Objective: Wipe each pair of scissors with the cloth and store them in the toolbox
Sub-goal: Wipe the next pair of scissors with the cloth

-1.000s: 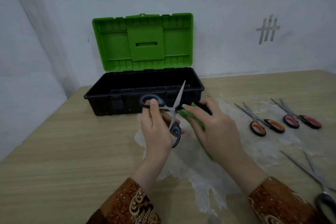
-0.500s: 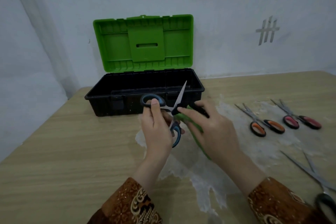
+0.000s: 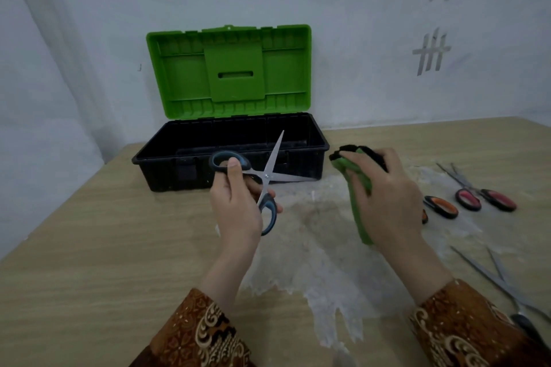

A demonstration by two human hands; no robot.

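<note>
Scissors with dark handles (image 3: 520,311) run off the frame's lower right edge. The right hand (image 3: 384,197), fingers gripping the green cloth (image 3: 357,188), hides part of the orange-handled scissors (image 3: 441,206) and has drawn away from the blue-handled scissors (image 3: 262,179), gripped blades-open in the left hand (image 3: 238,205) before the open toolbox (image 3: 232,155). No writing is legible.

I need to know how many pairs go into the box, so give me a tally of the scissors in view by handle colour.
Blue-handled scissors, held in the left hand: 1
Orange-handled scissors, on the table: 1
Red-handled scissors, on the table: 1
Black-handled scissors, at the right edge: 1
Total: 4
</note>
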